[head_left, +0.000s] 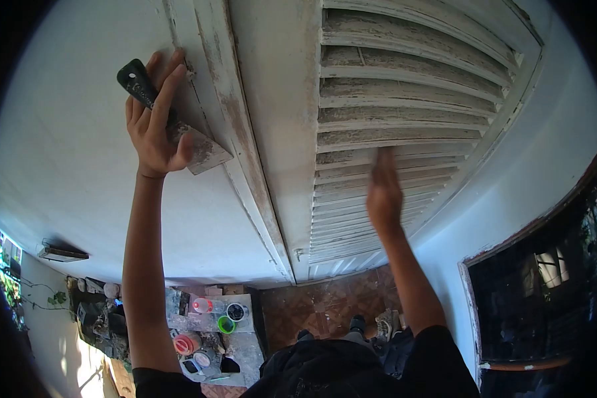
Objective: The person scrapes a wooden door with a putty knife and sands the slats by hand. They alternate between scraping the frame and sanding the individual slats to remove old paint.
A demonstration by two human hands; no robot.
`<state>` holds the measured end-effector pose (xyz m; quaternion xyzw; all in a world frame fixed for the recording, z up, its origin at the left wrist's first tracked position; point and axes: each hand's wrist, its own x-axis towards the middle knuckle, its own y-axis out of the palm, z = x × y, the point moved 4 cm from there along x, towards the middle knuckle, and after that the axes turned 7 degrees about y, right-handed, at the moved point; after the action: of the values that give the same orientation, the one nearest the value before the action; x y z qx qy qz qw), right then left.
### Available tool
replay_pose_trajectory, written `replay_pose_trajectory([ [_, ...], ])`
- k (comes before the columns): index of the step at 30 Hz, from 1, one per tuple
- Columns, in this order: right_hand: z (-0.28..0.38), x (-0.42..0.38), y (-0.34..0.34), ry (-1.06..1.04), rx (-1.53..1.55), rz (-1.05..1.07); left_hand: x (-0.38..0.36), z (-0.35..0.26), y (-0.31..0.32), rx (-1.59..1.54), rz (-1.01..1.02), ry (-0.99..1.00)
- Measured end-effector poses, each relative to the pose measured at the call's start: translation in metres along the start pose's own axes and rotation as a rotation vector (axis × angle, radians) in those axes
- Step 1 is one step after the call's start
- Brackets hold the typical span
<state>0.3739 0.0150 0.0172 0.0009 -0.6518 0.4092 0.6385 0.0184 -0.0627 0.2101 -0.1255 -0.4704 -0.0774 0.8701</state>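
My left hand [156, 129] is raised against the wall beside the door frame [235, 113], its fingers round a putty knife [209, 154]. The knife's black handle points up and left, and its worn, stained blade points down and right, near the frame's edge. My right hand [385, 192] is at the slats of a louvered door [404, 99], blurred by motion. Its fingers reach up to the middle slats; whether they hold anything is hidden by the blur. The slats carry worn white paint with brown, dirty patches.
A cluttered table [245, 338] below on the left bears a green cup [226, 324], a bottle and several containers. A dark window [537, 298] is at the right. Shoes stand on the tiled floor [312, 302]. A small shelf [63, 253] juts from the left wall.
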Motion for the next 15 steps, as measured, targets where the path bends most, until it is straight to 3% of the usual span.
replay_pose_trajectory([
  [3, 0.075, 0.006, 0.006, -0.077, 0.167, 0.007, 0.001, -0.001, 0.0, 0.015, -0.016, 0.019],
  [7, 0.021, 0.004, -0.014, -0.086, -0.123, 0.085, -0.001, 0.001, 0.0, -0.02, -0.016, 0.006],
  [10, -0.005, 0.011, -0.026, 0.004, -0.09, -0.001, 0.001, -0.001, 0.0, 0.009, -0.01, 0.007],
  [15, 0.072, 0.01, 0.002, -0.076, 0.042, -0.032, 0.001, -0.002, 0.001, 0.019, -0.026, 0.018],
])
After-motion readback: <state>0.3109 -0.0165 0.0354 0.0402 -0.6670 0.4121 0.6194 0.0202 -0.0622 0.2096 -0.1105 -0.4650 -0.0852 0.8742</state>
